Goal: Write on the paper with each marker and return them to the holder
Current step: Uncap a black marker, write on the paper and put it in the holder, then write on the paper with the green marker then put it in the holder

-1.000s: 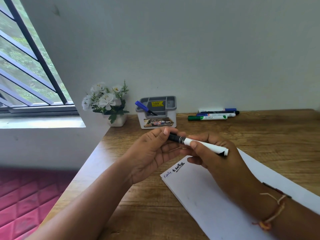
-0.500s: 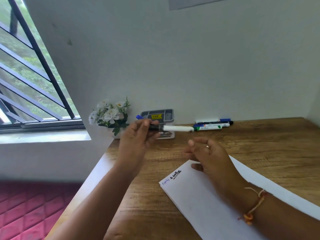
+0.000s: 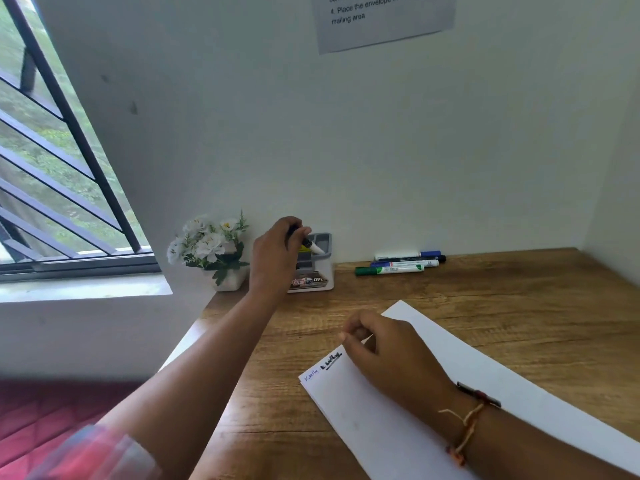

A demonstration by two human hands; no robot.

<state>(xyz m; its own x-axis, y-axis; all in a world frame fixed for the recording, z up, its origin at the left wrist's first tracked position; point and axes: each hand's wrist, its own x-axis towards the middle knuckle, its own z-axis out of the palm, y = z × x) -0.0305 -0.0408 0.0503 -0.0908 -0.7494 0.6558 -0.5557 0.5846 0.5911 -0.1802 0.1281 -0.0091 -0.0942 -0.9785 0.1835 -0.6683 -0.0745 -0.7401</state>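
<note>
My left hand [image 3: 277, 251] reaches to the grey and white holder [image 3: 322, 268] by the wall and grips a black-capped white marker [image 3: 313, 247], whose lower end dips into the holder's top. My hand hides the holder's left side. The white paper [image 3: 485, 386] lies on the wooden table with two small words written near its left corner. My right hand [image 3: 391, 351] rests on the paper, fingers curled, holding nothing. Several markers [image 3: 398, 263] lie side by side against the wall, to the right of the holder.
A small white pot of white flowers [image 3: 211, 251] stands left of the holder at the table's back corner. The table's left edge [image 3: 183, 341] drops to a red floor. A barred window fills the left, and a printed sheet [image 3: 384, 19] hangs on the wall.
My left hand took the marker from both hands, carried it away from me to the holder and tipped it downward. My right hand let go and dropped onto the paper. The camera tilted up.
</note>
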